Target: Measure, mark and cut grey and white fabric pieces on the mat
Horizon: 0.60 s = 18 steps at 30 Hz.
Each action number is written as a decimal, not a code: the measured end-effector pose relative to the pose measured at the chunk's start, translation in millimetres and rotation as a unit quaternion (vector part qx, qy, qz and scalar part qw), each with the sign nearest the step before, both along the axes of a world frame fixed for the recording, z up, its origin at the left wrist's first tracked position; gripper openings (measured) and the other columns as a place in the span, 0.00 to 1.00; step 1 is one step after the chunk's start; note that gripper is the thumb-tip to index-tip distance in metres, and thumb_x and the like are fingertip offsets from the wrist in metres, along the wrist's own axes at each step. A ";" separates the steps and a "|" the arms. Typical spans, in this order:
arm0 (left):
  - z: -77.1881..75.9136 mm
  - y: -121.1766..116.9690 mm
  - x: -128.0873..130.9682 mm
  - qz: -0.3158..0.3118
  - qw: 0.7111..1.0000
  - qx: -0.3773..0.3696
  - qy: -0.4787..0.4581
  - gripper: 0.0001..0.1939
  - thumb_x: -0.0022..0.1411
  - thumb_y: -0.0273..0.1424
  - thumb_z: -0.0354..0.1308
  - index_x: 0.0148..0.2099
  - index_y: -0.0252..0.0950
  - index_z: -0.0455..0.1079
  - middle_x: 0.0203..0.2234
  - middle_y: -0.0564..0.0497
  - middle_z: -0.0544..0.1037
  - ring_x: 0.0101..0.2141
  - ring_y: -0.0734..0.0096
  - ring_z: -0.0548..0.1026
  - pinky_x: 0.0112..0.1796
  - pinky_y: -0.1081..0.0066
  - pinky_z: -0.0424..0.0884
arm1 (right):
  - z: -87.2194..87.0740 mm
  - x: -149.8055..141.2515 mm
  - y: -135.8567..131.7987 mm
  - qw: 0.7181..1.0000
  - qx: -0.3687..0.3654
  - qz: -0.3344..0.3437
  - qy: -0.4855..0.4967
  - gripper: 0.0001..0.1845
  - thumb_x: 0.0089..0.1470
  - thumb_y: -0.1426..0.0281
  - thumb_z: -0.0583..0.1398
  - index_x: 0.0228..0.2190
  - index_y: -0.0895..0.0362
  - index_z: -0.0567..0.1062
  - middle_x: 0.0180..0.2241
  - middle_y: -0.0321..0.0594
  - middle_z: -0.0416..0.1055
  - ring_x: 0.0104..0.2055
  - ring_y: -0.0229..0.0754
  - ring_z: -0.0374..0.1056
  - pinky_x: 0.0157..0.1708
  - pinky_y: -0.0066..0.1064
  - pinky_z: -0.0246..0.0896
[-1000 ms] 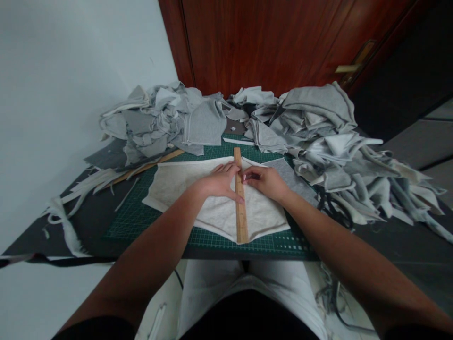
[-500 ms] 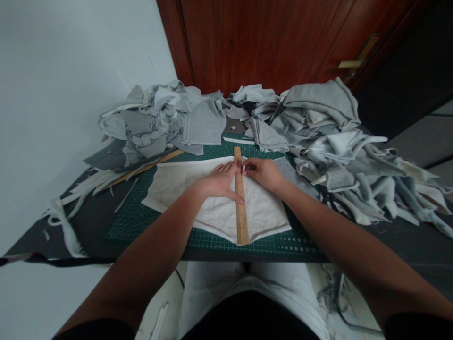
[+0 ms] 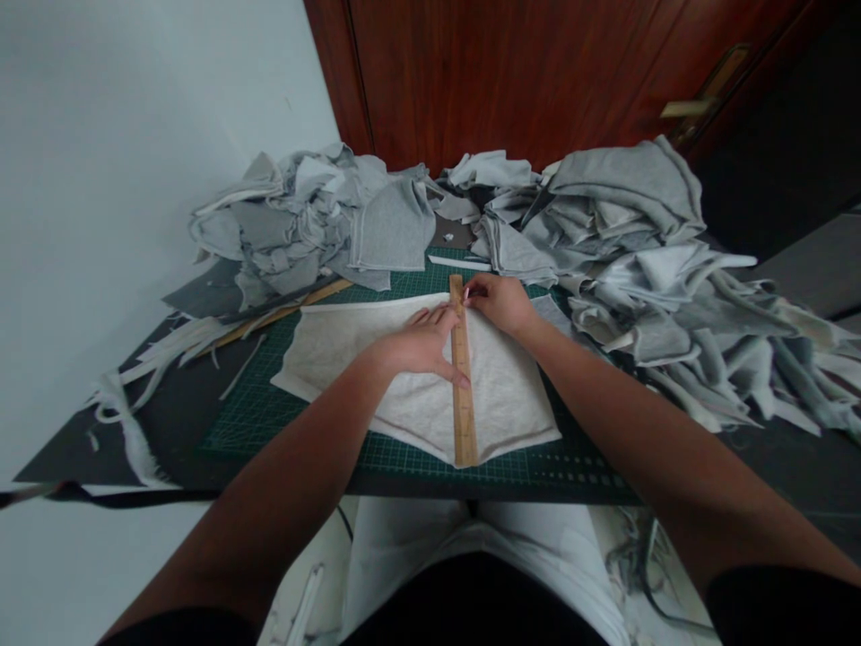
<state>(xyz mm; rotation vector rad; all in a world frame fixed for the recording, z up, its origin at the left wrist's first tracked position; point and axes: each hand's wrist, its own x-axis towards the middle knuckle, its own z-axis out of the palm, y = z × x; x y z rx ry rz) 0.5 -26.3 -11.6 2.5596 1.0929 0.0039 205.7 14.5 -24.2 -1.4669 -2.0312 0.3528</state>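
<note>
A pale cream piece of fabric (image 3: 356, 359) lies flat on a green cutting mat (image 3: 256, 413). Across it, running away from me, lies a wooden ruler (image 3: 463, 404). My left hand (image 3: 421, 341) presses flat on the fabric and against the ruler's left edge, fingers stretched out. My right hand (image 3: 498, 303) is at the ruler's far end, fingers pinched together close to its right edge; whatever they pinch is too small to make out.
Heaps of grey fabric pieces rise at the back left (image 3: 316, 215) and right (image 3: 646, 260) of the table. A second wooden stick (image 3: 282, 314) and pale fabric strips (image 3: 134, 395) lie at the left. A dark wooden door (image 3: 511, 72) stands behind.
My right hand has slid along the ruler's right edge from its middle to its far end. My left hand and the ruler have stayed put.
</note>
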 end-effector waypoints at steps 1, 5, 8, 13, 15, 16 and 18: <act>0.6 -0.5 0.2 0.000 1.000 0.000 0.000 0.67 0.40 0.61 0.69 0.71 0.32 0.44 0.72 0.31 0.49 0.71 0.42 0.48 0.67 0.56 0.48 | 0.3 0.0 3.0 1.000 0.001 -0.003 -0.001 0.08 0.52 0.74 0.67 0.37 0.57 0.81 0.34 0.39 0.82 0.37 0.44 0.75 0.38 0.30 0.61; 2.7 -2.0 0.4 0.008 1.000 -0.009 0.016 0.66 0.40 0.61 0.69 0.70 0.32 0.47 0.73 0.30 0.47 0.71 0.40 0.46 0.67 0.56 0.47 | 0.5 0.3 15.1 1.000 0.005 -0.006 -0.005 0.09 0.50 0.74 0.68 0.37 0.58 0.82 0.34 0.39 0.81 0.36 0.44 0.75 0.38 0.30 0.60; 2.1 -1.7 -0.3 0.008 1.000 -0.007 0.016 0.62 0.41 0.62 0.68 0.68 0.32 0.52 0.72 0.31 0.48 0.71 0.40 0.47 0.67 0.56 0.49 | -0.7 0.2 24.2 1.000 0.011 -0.005 -0.006 0.08 0.50 0.74 0.67 0.36 0.57 0.82 0.35 0.39 0.81 0.37 0.44 0.74 0.38 0.30 0.61; -0.8 0.2 -1.6 0.002 1.000 0.001 0.004 0.60 0.42 0.62 0.67 0.67 0.34 0.52 0.72 0.32 0.49 0.71 0.41 0.48 0.67 0.55 0.51 | -1.4 0.7 40.2 1.000 0.021 -0.008 -0.010 0.08 0.49 0.74 0.66 0.35 0.56 0.81 0.34 0.38 0.81 0.36 0.43 0.73 0.38 0.30 0.61; -1.0 0.0 -1.9 0.001 1.000 0.002 0.003 0.60 0.42 0.62 0.67 0.67 0.34 0.51 0.72 0.32 0.49 0.71 0.41 0.48 0.67 0.56 0.50 | 1.3 1.9 42.4 0.999 0.028 -0.018 -0.007 0.08 0.50 0.73 0.66 0.35 0.57 0.80 0.33 0.38 0.80 0.36 0.43 0.73 0.37 0.30 0.60; -0.8 -0.3 -2.0 0.002 1.000 0.002 0.003 0.60 0.42 0.61 0.68 0.67 0.33 0.51 0.72 0.31 0.49 0.71 0.42 0.48 0.67 0.56 0.50 | 3.4 2.6 41.0 0.999 0.036 -0.027 -0.004 0.08 0.51 0.72 0.66 0.36 0.57 0.80 0.34 0.39 0.80 0.36 0.43 0.73 0.37 0.30 0.60; -0.7 -0.8 -2.2 0.004 1.000 0.004 0.000 0.60 0.43 0.61 0.67 0.67 0.32 0.51 0.72 0.31 0.49 0.71 0.42 0.48 0.67 0.57 0.50 | 8.6 3.6 31.9 0.997 0.061 -0.050 0.004 0.09 0.54 0.69 0.64 0.38 0.58 0.80 0.35 0.41 0.80 0.35 0.43 0.72 0.36 0.31 0.60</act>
